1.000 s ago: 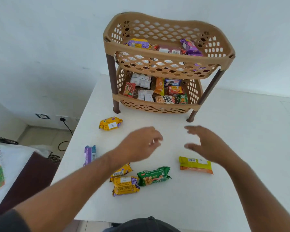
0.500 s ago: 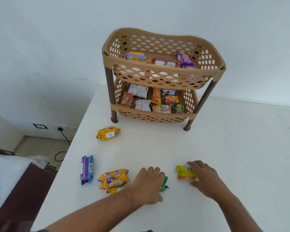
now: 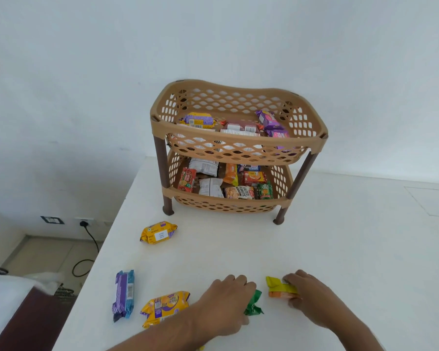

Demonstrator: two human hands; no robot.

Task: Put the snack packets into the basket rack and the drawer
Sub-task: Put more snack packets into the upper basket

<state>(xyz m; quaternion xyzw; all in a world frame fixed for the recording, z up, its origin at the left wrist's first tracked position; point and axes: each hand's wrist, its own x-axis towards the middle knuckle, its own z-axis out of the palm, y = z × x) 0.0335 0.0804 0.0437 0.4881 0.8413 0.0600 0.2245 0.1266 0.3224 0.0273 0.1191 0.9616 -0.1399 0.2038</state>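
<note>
We are picking up snacks at the bottom of the frame. Our left hand (image 3: 226, 304) lies flat over the green packet (image 3: 253, 304), fingers curled down on it, and only the packet's right end pokes out. We cannot tell if the hand has really closed on it yet. Our right hand (image 3: 306, 296) is curled onto the right end of the yellow-orange packet (image 3: 279, 290), which lies on the white worktop (image 3: 340, 249); a firm hold there is not clear either.

The rack (image 3: 238, 145) stands in the middle of the frame, well apart from both hands. Both of its baskets already hold many packets. We see no drawer.

Three more packets wait on the worktop: a yellow one (image 3: 159, 232) near the rack's left leg, a purple one (image 3: 123, 295) at lower left, and a yellow-purple one (image 3: 165, 306) just beside our left wrist.

Next, we think, both hands must squeeze, lift, and carry the packets up to a basket.
</note>
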